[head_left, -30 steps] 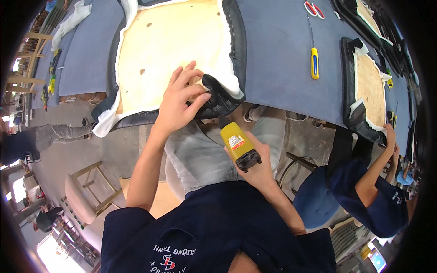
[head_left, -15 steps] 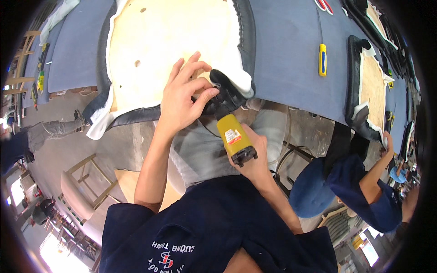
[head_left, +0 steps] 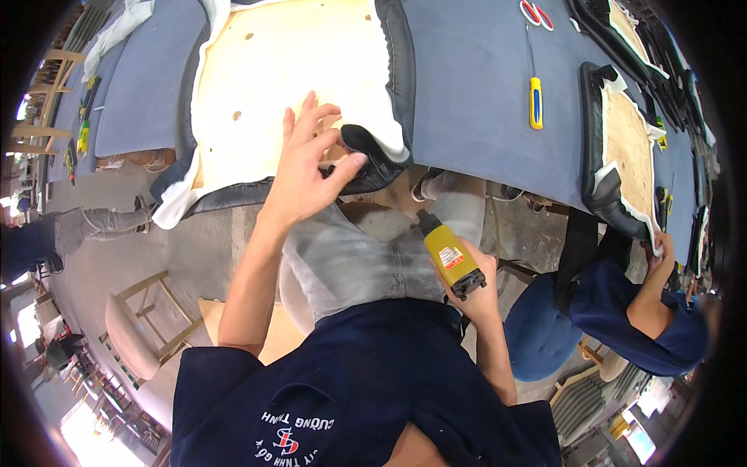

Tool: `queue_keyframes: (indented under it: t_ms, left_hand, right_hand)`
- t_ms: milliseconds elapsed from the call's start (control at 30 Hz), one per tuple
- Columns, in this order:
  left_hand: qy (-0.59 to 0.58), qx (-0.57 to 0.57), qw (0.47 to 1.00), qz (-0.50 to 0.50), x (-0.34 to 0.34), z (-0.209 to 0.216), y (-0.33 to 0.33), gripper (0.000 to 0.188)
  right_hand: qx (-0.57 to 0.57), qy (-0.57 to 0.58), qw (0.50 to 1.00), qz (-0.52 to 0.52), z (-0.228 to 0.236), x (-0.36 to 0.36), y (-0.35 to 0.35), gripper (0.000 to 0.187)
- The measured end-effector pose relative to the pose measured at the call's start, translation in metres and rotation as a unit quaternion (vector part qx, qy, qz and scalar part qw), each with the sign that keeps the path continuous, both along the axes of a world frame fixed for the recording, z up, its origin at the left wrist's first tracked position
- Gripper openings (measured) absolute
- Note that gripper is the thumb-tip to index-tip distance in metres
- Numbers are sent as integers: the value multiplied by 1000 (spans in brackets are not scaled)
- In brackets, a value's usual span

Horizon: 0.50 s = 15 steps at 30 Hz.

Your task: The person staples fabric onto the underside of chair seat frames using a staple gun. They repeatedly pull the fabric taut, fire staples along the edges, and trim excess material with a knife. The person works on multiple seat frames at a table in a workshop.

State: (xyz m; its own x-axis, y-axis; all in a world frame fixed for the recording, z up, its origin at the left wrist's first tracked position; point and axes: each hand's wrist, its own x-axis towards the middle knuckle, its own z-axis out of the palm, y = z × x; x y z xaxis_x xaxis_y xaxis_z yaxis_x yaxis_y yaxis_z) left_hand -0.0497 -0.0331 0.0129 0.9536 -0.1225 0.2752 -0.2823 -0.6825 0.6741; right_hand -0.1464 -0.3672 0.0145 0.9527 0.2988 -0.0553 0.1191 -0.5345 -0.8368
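An upholstered seat panel (head_left: pixel 268 86) lies on the table with its pale wooden underside up, black leather and white padding wrapped around its edges. At its near right corner a black leather flap (head_left: pixel 372 152) stands up in a fold. Beside that flap is my left hand (head_left: pixel 307 167), its fingers spread over the wood and its thumb against the leather. My right hand (head_left: pixel 476 284) grips a yellow staple gun (head_left: pixel 451 258) below the table edge, its black nose pointing up toward the corner but apart from it.
A yellow-and-blue screwdriver (head_left: pixel 535 105) and red-handled scissors (head_left: pixel 537 15) lie on the grey-blue table cover (head_left: pixel 475 86). On the right, a co-worker (head_left: pixel 642 315) handles another seat panel (head_left: pixel 629 144). A blue round stool (head_left: pixel 541 327) and a wooden chair (head_left: pixel 144 323) stand on the floor.
The staple gun has moved away from the leather corner, down and to the right, in my right hand. My left thumb and index finger have parted at the flap.
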Motion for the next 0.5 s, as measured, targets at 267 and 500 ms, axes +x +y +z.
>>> queue_keyframes:
  t_ms: [267,500]
  left_hand:
    - [-43,-7,999,1,3,-16,-4,48]
    - [-13,-215,976,27,5,-16,10,49]
  right_hand:
    - [-93,-82,987,-99,39,83,-40,61]
    - [-202,-168,960,-97,47,228,-34,63]
